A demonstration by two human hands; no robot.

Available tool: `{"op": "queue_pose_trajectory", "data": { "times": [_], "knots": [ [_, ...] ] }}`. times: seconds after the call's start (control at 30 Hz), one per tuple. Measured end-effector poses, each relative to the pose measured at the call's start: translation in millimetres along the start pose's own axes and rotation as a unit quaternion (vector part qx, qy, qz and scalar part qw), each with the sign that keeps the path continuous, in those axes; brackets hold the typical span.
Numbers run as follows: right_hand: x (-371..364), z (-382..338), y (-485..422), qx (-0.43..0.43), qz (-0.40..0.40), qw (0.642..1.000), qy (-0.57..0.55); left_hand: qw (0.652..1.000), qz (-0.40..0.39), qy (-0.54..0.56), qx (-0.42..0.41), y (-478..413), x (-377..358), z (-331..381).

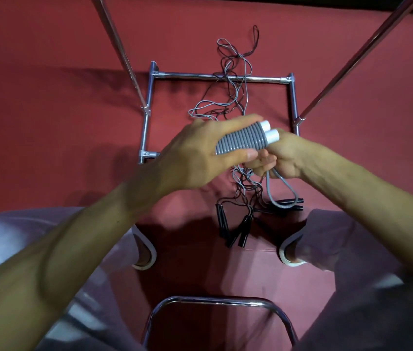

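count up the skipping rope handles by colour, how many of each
grey handles: 2, gripped side by side in the left hand; the right hand holds their grey cord
black handles: 5 that can be told apart, lying on the floor; the tangle may hide more
total: 7, at least

Two hands (195,158), two grey handles (240,140), at least four black handles (221,221).

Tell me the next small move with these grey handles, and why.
Probably draw the grey cord through the right hand to gather another loop: the left hand grips both grey handles, one loop hangs from the right hand, and more lies in the tangle of cords.
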State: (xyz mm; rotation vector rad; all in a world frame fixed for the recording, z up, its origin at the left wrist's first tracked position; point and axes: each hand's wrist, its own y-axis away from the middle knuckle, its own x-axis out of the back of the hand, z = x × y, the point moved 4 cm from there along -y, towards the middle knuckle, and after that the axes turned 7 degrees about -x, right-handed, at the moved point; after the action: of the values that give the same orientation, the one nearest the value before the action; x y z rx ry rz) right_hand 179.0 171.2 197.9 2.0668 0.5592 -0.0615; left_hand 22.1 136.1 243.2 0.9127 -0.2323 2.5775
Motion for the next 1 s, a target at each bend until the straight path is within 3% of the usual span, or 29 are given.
{"op": "queue_pose_trajectory", "data": {
  "times": [0.13, 0.27, 0.33, 0.4, 0.47, 0.53, 0.57, 0.6, 0.63, 0.73, 0.77, 0.8, 0.87, 1.0],
  "knots": [
    [0.5, -23.3, 2.8, 0.086, 0.111, 0.988, 0.062, 0.982, 0.055, 0.18, 0.012, -10.6, -1.5, 1.9],
    [4.8, -42.1, 9.2, 0.211, 0.172, 0.951, 0.147, 0.932, 0.119, 0.315, 0.132, -11.9, 8.8, -6.7],
    [12.3, -50.7, 15.6, 0.305, 0.209, 0.884, 0.287, 0.919, 0.077, 0.34, 0.186, -10.8, 11.8, -10.8],
    [13.8, -51.8, 22.4, 0.37, 0.265, 0.768, 0.45, 0.899, 0.044, 0.373, 0.225, -9.3, 16.1, -15.0],
    [10.2, -48.6, 30.5, 0.421, 0.316, 0.666, 0.528, 0.874, 0.022, 0.414, 0.255, -8.8, 20.1, -17.3],
    [8.1, -50.7, 40.1, 0.452, 0.357, 0.617, 0.536, 0.849, -0.001, 0.456, 0.268, -8.8, 22.9, -15.9],
    [10.7, -53.3, 42.0, 0.453, 0.368, 0.608, 0.538, 0.841, -0.009, 0.468, 0.27, -9.0, 24.1, -15.3],
    [12.5, -55.3, 42.4, 0.44, 0.358, 0.622, 0.539, 0.839, -0.014, 0.472, 0.271, -9.4, 25.4, -15.5],
    [14.2, -56.3, 40.1, 0.418, 0.323, 0.669, 0.523, 0.843, -0.018, 0.465, 0.269, -9.8, 26.9, -15.8],
    [13.2, -52.4, 27.5, 0.278, 0.119, 0.906, 0.295, 0.874, -0.024, 0.42, 0.244, -9.9, 30.9, -15.0],
    [12.3, -50.4, 25.4, 0.22, 0.061, 0.954, 0.193, 0.885, -0.022, 0.403, 0.232, -9.8, 32.9, -14.2],
    [12.5, -48.8, 24.1, 0.165, 0.021, 0.98, 0.113, 0.898, -0.02, 0.382, 0.219, -9.4, 35.0, -13.2],
    [14.6, -46.9, 24.7, 0.081, -0.028, 0.996, 0.027, 0.924, -0.01, 0.332, 0.189, -8.9, 37.7, -9.4],
    [9.6, -40.7, 24.3, 0.042, -0.021, 0.999, 0.028, 0.96, 0.056, 0.238, 0.136, -15.3, 32.0, -12.3]
  ]
}}
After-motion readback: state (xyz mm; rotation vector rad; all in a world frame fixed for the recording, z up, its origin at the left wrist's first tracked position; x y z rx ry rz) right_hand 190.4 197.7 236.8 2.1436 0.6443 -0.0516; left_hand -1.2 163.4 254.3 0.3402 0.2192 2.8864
